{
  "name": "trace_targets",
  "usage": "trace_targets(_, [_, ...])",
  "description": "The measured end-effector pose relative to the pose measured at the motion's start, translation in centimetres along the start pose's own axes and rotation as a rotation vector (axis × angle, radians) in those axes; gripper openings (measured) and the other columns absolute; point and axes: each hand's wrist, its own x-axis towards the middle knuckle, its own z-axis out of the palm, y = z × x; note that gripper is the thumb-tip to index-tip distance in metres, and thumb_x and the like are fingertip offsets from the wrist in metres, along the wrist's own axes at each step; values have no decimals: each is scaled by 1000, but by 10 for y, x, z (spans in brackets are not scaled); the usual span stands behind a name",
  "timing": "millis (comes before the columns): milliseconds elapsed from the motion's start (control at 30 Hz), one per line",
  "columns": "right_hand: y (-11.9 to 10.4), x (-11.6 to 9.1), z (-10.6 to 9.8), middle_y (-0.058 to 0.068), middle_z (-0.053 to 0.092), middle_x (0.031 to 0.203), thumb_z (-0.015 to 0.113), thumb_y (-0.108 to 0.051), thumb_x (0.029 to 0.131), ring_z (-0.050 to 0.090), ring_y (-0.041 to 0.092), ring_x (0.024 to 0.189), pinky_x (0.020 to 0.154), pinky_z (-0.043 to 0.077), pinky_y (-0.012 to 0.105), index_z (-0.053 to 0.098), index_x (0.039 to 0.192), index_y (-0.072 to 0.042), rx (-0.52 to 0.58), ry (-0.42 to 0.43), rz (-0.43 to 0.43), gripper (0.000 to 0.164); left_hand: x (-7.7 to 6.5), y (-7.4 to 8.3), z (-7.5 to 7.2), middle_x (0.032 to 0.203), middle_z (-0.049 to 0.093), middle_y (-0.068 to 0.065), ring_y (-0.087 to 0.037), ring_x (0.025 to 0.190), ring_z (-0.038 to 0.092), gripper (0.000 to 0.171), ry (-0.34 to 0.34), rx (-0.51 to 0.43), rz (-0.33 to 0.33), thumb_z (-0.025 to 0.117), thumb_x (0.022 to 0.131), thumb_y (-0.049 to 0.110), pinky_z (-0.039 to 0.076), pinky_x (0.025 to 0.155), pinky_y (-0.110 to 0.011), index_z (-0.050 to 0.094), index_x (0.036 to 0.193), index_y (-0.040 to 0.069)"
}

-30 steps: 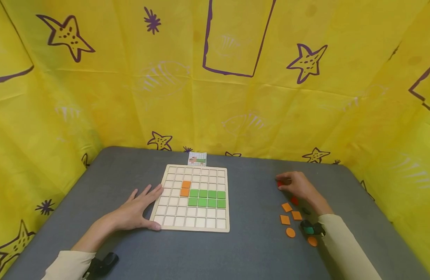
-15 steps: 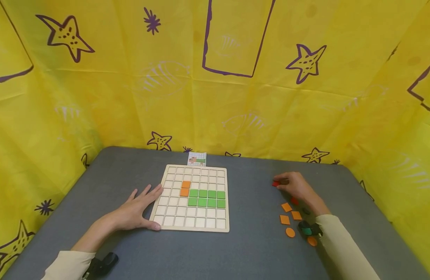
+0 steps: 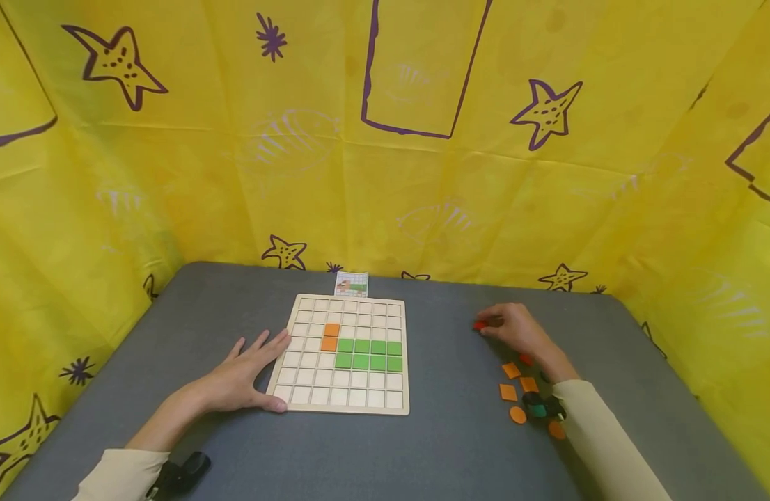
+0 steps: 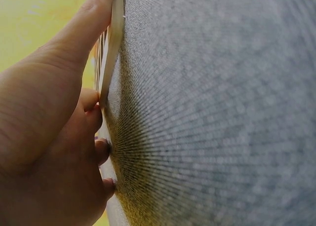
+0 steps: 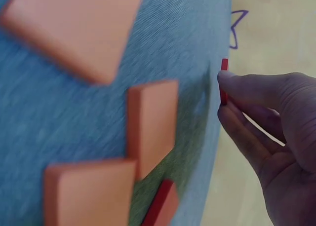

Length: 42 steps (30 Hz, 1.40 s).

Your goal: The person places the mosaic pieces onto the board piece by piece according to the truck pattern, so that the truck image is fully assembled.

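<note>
A pale wooden grid board [image 3: 344, 409] lies left of the table's middle, with two orange square tiles [image 3: 331, 337] and a double row of green square tiles [image 3: 369, 355] in its cells. My left hand [image 3: 241, 379] rests at the board's left edge, fingers spread, thumb at the near left corner; in the left wrist view the thumb touches the board's rim [image 4: 111, 53]. Off to the right, my right hand [image 3: 516, 330] pinches a small red tile [image 5: 223, 83] between thumb and fingers, above the table.
Below the right hand lie several orange square tiles [image 3: 508, 392], orange round tiles [image 3: 518, 415] and another red piece [image 5: 163, 204]. A small printed card [image 3: 351, 284] with a grid picture touches the board's far edge. A yellow patterned curtain [image 3: 385, 195] stands behind the table.
My right hand has moved left, bringing the red tile from beside the loose pieces toward the board. The left hand and the board stay in place.
</note>
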Motion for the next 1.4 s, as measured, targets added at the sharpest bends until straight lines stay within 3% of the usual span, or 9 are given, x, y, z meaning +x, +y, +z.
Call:
trace_targets(367, [-21, 17, 6, 18, 73, 101, 75, 0, 82, 70, 33, 93, 79, 57, 45, 72, 109, 6, 48, 7, -23, 28, 0, 0, 0, 162, 17, -15, -48, 146, 6, 119, -12, -1, -9, 77, 68, 64, -5, 109, -69, 22, 156, 8])
trace_targets(633, [-42, 34, 17, 19, 72, 103, 75, 0, 83, 70, 32, 94, 81, 57, 42, 69, 111, 9, 41, -55, -64, 30, -5, 1, 0, 161, 18, -18, -50, 145, 7, 119, -7, -7, -5, 78, 67, 63, -5, 107, -71, 24, 155, 4])
trace_targets(1400, [-91, 67, 42, 12, 73, 105, 77, -5, 83, 70, 27, 96, 85, 56, 38, 72, 112, 3, 68, -102, -90, 31, 1, 1, 1, 162, 18, -15, -48, 146, 7, 119, -18, 7, -27, 79, 67, 63, -6, 108, -70, 23, 156, 7])
